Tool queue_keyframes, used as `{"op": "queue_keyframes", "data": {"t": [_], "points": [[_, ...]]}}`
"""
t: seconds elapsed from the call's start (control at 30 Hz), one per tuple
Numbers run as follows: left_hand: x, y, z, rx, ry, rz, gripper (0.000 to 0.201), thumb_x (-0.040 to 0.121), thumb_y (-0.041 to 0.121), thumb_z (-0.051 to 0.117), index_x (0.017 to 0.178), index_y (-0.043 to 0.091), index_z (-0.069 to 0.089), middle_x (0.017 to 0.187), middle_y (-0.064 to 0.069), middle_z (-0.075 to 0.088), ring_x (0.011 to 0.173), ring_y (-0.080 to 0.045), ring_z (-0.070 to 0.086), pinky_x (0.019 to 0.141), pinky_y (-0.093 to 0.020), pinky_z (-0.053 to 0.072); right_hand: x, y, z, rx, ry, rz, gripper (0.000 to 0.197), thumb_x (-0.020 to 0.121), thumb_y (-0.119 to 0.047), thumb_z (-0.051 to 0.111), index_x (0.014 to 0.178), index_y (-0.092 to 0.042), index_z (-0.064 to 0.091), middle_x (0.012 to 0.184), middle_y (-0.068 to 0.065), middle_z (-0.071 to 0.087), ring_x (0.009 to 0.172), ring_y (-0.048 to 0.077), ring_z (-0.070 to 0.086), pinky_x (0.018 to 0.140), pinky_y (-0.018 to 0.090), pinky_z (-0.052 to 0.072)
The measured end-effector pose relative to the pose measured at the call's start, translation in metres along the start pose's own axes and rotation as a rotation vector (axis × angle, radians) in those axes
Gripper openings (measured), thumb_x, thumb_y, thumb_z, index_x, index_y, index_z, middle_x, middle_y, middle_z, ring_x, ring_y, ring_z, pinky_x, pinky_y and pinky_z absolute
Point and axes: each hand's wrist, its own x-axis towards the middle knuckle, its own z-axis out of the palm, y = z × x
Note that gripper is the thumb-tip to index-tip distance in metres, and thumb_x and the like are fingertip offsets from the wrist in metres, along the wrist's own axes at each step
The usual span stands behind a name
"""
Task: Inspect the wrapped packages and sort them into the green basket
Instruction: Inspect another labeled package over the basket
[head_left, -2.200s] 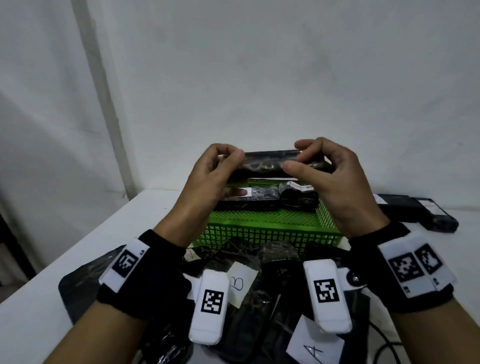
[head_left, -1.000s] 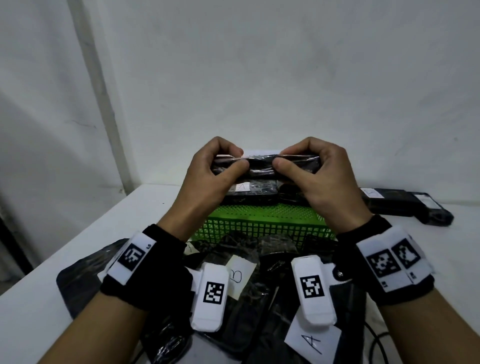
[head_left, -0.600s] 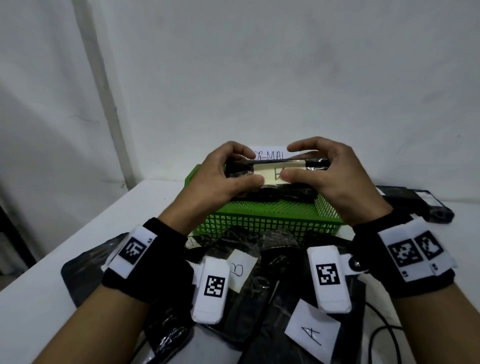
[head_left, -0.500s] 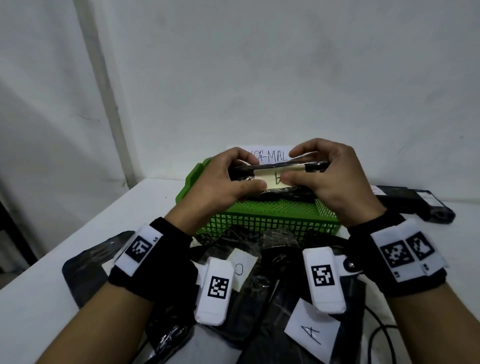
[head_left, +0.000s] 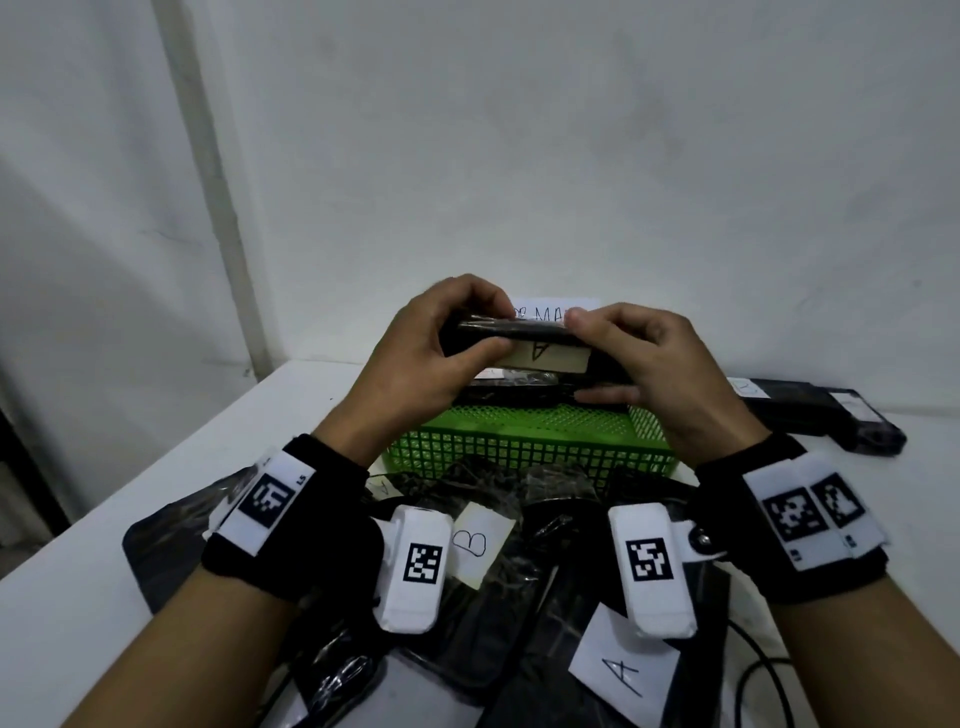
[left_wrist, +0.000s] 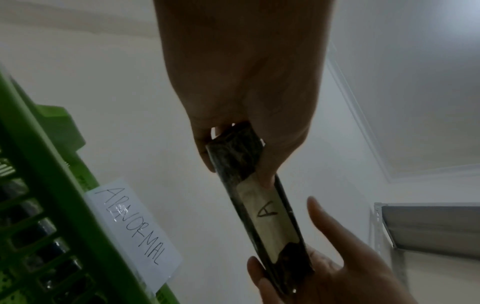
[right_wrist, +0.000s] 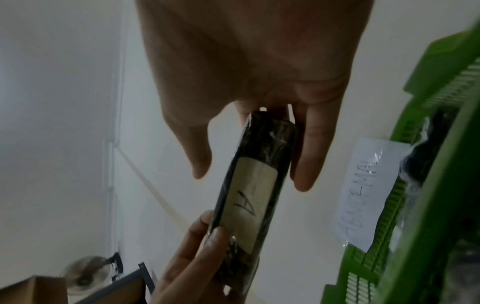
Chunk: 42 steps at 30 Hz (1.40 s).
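My left hand (head_left: 431, 358) and right hand (head_left: 654, 369) pinch the wrapped package (head_left: 524, 345) above the green basket (head_left: 524, 452); I'd read label A, then lower it toward twelve o'clock.

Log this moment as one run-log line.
stage: inspecting | left hand + right hand: hold wrapped package, label A | over green basket, tagged ABNORMAL

Dim, soft light (wrist views murky), edges bowed.

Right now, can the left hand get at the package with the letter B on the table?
Probably not yet: the left hand grips the held package with the right hand. Package B lies uncovered beneath the wrists.
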Motion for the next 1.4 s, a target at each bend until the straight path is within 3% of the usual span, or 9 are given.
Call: {"op": "queue_keyframes", "data": {"t": [0.27, 0.37, 0.5, 0.6, 0.67, 0.8, 1.03, 1.17, 1.4], "points": [[-0.003, 0.004, 0.002, -0.051, -0.078, -0.029, 0.025, 0.083, 0.008, 0.071, 0.104, 0.020, 0.063, 0.104, -0.003, 0.070, 0.088, -0.011, 0.067, 0.080, -0.031, 0.054, -0.001, -0.005, -0.002, 0.008, 0.064, -0.204, 0.011, 0.078, -0.006, 0.083, 0.079, -0.011, 0.073, 0.064, -0.004, 0.072, 0.058, 0.009, 0.068, 0.053, 0.020, 0.052], [-0.003, 0.008, -0.003, -0.160, -0.096, -0.091, 0.026, 0.089, 0.003, 0.057, 0.109, 0.018, 0.062, 0.106, 0.000, 0.072, 0.094, -0.008, 0.069, 0.080, -0.023, 0.055, -0.001, -0.009, -0.003, 0.001, 0.088, -0.258, 0.013, 0.078, -0.010, 0.083, 0.086, -0.012, 0.073, 0.076, -0.003, 0.075, 0.068, 0.010, 0.070, 0.058, 0.021, 0.055], [-0.004, 0.012, -0.010, -0.344, -0.228, -0.202, 0.033, 0.096, -0.004, 0.054, 0.124, 0.013, 0.058, 0.098, 0.000, 0.071, 0.079, -0.009, 0.069, 0.065, -0.021, 0.054, 0.001, -0.006, -0.008, 0.022, 0.208, -0.208, 0.047, 0.080, -0.018, 0.083, 0.120, -0.015, 0.060, 0.121, 0.004, 0.065, 0.087, 0.011, 0.072, 0.078, 0.035, 0.063], [-0.002, 0.013, -0.006, -0.418, -0.204, -0.259, 0.042, 0.087, 0.011, 0.071, 0.126, 0.017, 0.057, 0.102, -0.002, 0.068, 0.088, -0.015, 0.069, 0.072, -0.034, 0.061, -0.004, -0.006, -0.005, -0.089, 0.212, -0.219, 0.064, 0.083, -0.024, 0.081, 0.135, -0.030, 0.044, 0.146, -0.005, 0.042, 0.102, 0.011, 0.069, 0.079, 0.014, 0.056], [0.000, 0.013, 0.002, -0.506, -0.133, -0.328, 0.039, 0.086, 0.010, 0.071, 0.123, 0.013, 0.058, 0.099, -0.004, 0.066, 0.091, -0.019, 0.068, 0.078, -0.038, 0.061, -0.005, -0.005, -0.002, -0.146, 0.143, -0.277, 0.060, 0.082, -0.029, 0.082, 0.132, -0.034, 0.049, 0.147, -0.007, 0.039, 0.118, 0.016, 0.063, 0.084, 0.014, 0.055], [0.000, 0.017, 0.014, -0.659, -0.034, -0.463, 0.022, 0.091, 0.019, 0.066, 0.109, 0.010, 0.058, 0.095, -0.009, 0.071, 0.080, -0.022, 0.071, 0.067, -0.031, 0.062, -0.006, -0.001, 0.004, -0.335, -0.167, -0.210, 0.071, 0.067, -0.063, 0.079, 0.133, -0.048, 0.056, 0.144, -0.018, 0.053, 0.132, 0.011, 0.055, 0.104, 0.042, 0.051], [-0.001, 0.015, 0.012, -0.715, -0.067, -0.460, 0.028, 0.100, 0.033, 0.052, 0.107, 0.008, 0.061, 0.100, -0.016, 0.061, 0.087, -0.027, 0.071, 0.069, -0.028, 0.060, -0.004, 0.008, 0.012, -0.093, -0.154, -0.192, 0.053, 0.071, -0.046, 0.078, 0.121, -0.030, 0.071, 0.120, -0.003, 0.074, 0.122, 0.011, 0.064, 0.104, 0.049, 0.052], [0.000, 0.013, 0.012, -0.735, -0.065, -0.475, 0.030, 0.099, 0.030, 0.055, 0.114, 0.004, 0.060, 0.097, -0.015, 0.058, 0.085, -0.027, 0.070, 0.069, -0.027, 0.059, -0.005, 0.011, 0.013, -0.046, -0.114, -0.183, 0.046, 0.074, -0.040, 0.077, 0.116, -0.023, 0.073, 0.113, -0.001, 0.077, 0.114, 0.014, 0.069, 0.100, 0.048, 0.055], [0.000, 0.007, 0.009, -0.657, -0.071, -0.443, 0.055, 0.068, 0.014, 0.079, 0.118, 0.006, 0.056, 0.094, -0.009, 0.066, 0.076, -0.019, 0.069, 0.078, -0.032, 0.062, -0.002, 0.012, 0.006, 0.025, -0.207, -0.136, 0.063, 0.077, -0.030, 0.077, 0.136, -0.031, 0.056, 0.144, -0.004, 0.055, 0.119, 0.009, 0.066, 0.094, 0.030, 0.057]]}}
